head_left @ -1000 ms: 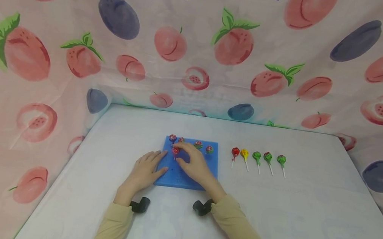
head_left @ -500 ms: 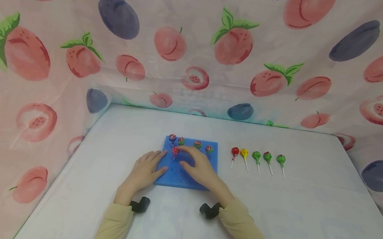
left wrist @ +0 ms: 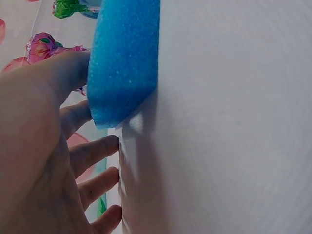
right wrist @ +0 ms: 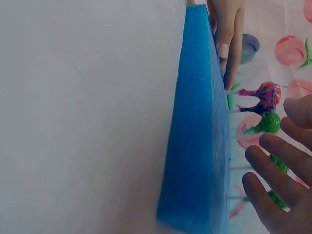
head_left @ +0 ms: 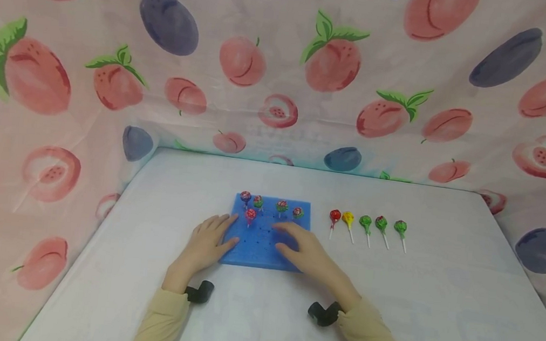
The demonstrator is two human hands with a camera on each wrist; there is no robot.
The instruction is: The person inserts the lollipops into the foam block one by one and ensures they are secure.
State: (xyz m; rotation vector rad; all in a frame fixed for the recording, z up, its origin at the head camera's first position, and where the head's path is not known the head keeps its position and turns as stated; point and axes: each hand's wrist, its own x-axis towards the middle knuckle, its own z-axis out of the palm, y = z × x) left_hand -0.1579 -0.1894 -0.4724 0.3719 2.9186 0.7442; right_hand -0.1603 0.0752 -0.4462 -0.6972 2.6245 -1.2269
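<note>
A blue foam block with small holes lies on the table. Several wrapped lollipops stand upright in it, among them a pink lollipop in front and a purple lollipop at the back left corner. My left hand rests on the block's left side, thumb and index finger at its top, the other fingers spread past its edge in the left wrist view. Over the block's right part hovers my right hand, fingers spread and holding nothing. In the right wrist view the upright green lollipop shows beside those fingers.
Right of the block a row of lollipops lies on the white table: a red lollipop, a yellow lollipop and several green ones, sticks toward me. A fruit-printed cloth hangs behind.
My right hand has let go of the pink lollipop, which now stands in the foam, and has moved right and toward me. My left hand has stayed in place.
</note>
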